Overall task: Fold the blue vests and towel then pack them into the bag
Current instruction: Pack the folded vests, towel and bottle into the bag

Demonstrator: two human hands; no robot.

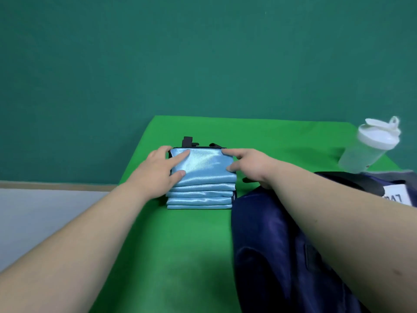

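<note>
Head view, largest to smallest.

- Dark green wall (pixel 203 53) fills the upper half. A strip of grey floor (pixel 33 211) shows at lower left.
- Bright green table cover (pixel 180 256) runs from the near edge to the wall.
- Navy bag (pixel 270 245) lies on the right part of the cover, under your right forearm. Its near flank is just beside the stack's right edge.
- Both your bare forearms reach forward from the lower corners.
- Stack of folded blue vests (pixel 203 177): shiny light blue, several flat layers squared up, sitting mid-table left of the bag. Can't tell whether any layer is the towel.
- Your left hand (pixel 155 168) rests against the stack's left side. The fingers are released and nearly straight, with the forefinger (pixel 180 156) lying on the top layer and the thumb (pixel 180 173) on its left edge.
- Your right hand (pixel 250 163) mirrors it. A straight forefinger (pixel 234 152) touches the far right corner and the thumb (pixel 231 167) presses the right side. It grasps nothing that I can see.
- Translucent shaker bottle (pixel 370 150) with a white flip lid stands tilted at far right, behind the bag.
- White label (pixel 397 195) on the bag's far end, print unreadable.
- Black buckle-like piece (pixel 187 141) pokes up just behind the stack.
</note>
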